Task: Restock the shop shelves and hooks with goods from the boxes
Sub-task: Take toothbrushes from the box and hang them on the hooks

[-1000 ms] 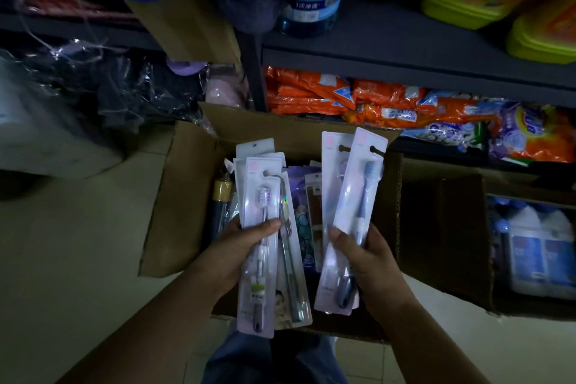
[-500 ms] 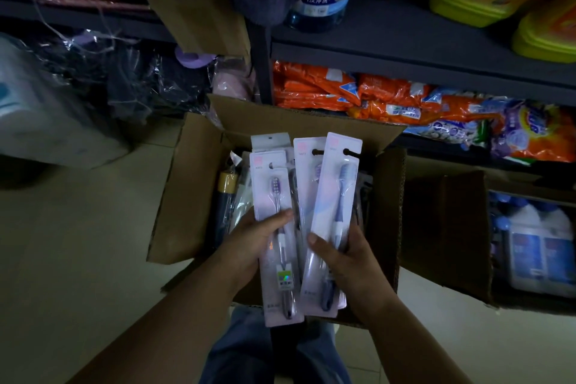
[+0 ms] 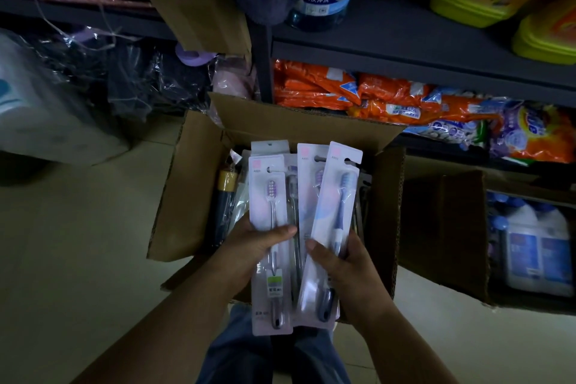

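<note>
Holding carded toothbrush packs in both hands, right above the open brown cardboard box (image 3: 199, 184) on the floor. Left hand (image 3: 254, 246) gripping a couple of white blister packs (image 3: 269, 246), thumb clamped across the front one with the purple-bristled brush. Right hand (image 3: 346, 271) wrapped around another pair of packs (image 3: 332, 227), front one tilted with a blue brush. More stuff inside the box. Orange detergent bags (image 3: 343, 90) on the dark metal shelf (image 3: 405, 50) behind.
</note>
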`<state>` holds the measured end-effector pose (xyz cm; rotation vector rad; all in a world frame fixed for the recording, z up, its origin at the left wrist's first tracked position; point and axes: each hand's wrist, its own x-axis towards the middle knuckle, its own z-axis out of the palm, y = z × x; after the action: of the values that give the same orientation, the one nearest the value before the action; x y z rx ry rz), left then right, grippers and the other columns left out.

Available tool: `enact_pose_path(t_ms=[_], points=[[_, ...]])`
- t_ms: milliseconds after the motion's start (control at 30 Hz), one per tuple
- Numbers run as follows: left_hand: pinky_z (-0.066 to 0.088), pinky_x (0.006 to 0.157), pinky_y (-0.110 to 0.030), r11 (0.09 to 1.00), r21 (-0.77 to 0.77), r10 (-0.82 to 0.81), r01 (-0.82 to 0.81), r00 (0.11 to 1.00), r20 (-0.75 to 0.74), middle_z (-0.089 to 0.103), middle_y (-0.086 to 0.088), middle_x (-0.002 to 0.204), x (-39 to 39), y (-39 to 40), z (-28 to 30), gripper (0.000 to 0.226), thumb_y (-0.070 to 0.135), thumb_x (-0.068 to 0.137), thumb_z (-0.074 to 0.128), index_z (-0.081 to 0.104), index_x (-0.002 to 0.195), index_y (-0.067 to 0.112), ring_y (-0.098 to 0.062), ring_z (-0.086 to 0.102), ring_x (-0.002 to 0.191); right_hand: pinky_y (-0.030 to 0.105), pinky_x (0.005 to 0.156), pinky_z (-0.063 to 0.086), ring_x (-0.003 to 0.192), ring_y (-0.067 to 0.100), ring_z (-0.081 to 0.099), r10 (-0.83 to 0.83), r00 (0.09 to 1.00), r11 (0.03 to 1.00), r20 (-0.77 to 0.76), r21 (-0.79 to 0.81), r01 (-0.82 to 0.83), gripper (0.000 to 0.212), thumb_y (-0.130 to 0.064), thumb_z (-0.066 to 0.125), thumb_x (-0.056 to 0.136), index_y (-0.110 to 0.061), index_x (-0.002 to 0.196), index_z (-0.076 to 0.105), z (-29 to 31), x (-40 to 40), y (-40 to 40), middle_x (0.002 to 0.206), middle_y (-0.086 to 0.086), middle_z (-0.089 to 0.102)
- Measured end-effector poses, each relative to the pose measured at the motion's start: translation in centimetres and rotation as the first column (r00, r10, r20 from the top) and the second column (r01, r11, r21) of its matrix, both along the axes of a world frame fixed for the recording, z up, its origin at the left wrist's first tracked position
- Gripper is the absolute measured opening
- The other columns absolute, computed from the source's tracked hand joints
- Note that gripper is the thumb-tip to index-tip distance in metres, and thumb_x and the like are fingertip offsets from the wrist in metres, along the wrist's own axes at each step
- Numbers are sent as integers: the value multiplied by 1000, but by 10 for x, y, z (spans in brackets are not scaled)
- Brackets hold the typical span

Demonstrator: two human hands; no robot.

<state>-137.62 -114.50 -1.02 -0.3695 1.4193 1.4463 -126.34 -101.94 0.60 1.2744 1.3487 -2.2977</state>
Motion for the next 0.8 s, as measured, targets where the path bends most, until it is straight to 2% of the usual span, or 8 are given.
enact_pose_path(t_ms=[167,300,433,500,567,633,700,800], points=[[49,96,-49,998,-53,16,-19,998,-59,72,-13,107,-3,2,9,42,0,75,74,66,115,9,-30,69,100,50,89,53,102,30,68,25,998,1000,-57,13,-24,47,-18,71,79,-16,124,55,14,-3,2,111,12,70],[53,90,-43,1000,-12,22,-24,995,-100,73,-12,106,-10,9,45,37,-2,80,68,66,115,10,-29,69,99,45,84,55,99,27,69,30,995,998,-93,51,-25,44,-19,69,79,-17,121,56,43,-9,6,108,10,71],[59,78,-34,999,17,32,-29,984,-173,76,-3,95,-22,16,113,27,2,80,71,68,103,17,-20,72,89,42,85,56,99,25,69,3,992,994,-128,110,11,36,-9,64,87,-18,121,56,107,-22,15,107,8,72],[59,79,-37,1000,23,24,-20,977,-211,76,-4,95,-29,20,155,25,4,79,73,69,101,15,-21,72,88,43,87,55,100,25,69,-13,988,992,-151,126,32,36,-10,62,86,-20,120,56,145,-27,20,107,7,72],[55,88,-47,1000,22,-4,10,968,-251,74,-9,103,-34,23,194,32,6,78,74,69,110,11,-26,71,94,40,84,56,101,25,69,-3,981,990,-192,140,31,43,-14,64,82,-20,123,55,183,-28,22,108,6,72],[52,91,-51,999,23,-23,31,956,-292,74,-9,102,-38,24,231,33,12,77,77,71,109,13,-28,70,96,31,77,57,100,22,69,29,969,988,-245,154,10,50,-14,67,77,-20,125,53,222,-29,22,109,5,72],[52,92,-51,997,52,-35,55,945,-326,75,-6,101,-39,25,269,34,18,75,79,71,108,15,-25,70,96,30,78,57,103,19,68,50,959,982,-280,189,4,56,-10,73,76,-24,126,51,258,-30,16,113,2,70],[53,92,-43,994,92,-26,67,922,-386,75,4,100,-36,24,319,41,29,67,79,70,107,23,-16,71,96,38,85,56,106,16,66,14,949,966,-316,249,68,73,-5,82,70,-30,128,46,300,-29,4,115,-3,68]])
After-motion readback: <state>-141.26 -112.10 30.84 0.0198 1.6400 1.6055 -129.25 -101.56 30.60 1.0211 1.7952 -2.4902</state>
